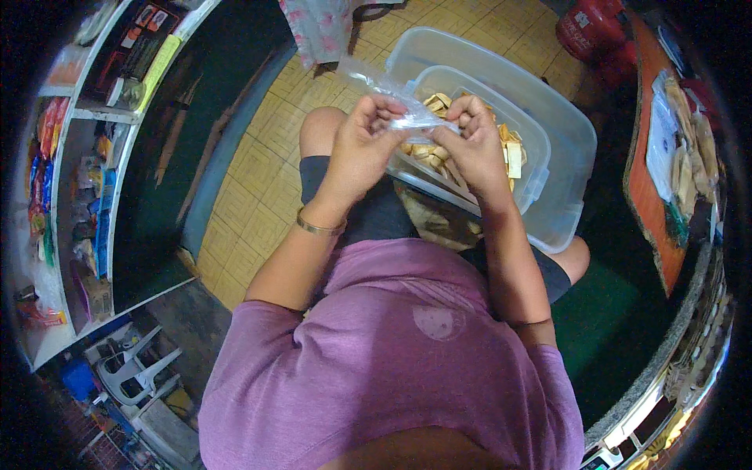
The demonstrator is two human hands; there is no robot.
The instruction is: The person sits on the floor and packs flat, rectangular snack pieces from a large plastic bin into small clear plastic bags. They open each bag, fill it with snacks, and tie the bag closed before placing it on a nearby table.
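A clear plastic bag (417,117) is stretched between my two hands, above the near left part of the plastic tubs. My left hand (368,141) pinches one side of it, fingers curled. On the other side, my right hand (476,145) has its thumb and fingers closed on the bag's edge. Below them, a smaller clear tub (540,149) holds several pale yellow-brown pieces (429,155), perhaps chips; their exact kind is unclear. That tub sits inside a larger translucent tub (576,149). My hands partly hide the contents.
Shelves (86,115) with colourful packets rise on the left. A red gas cylinder (591,31) stands at the far right, near an orange-brown board (644,149) with bags beside it. A white plastic chair (137,368) is at the lower left. Patterned cloth (311,31) hangs beyond my hands.
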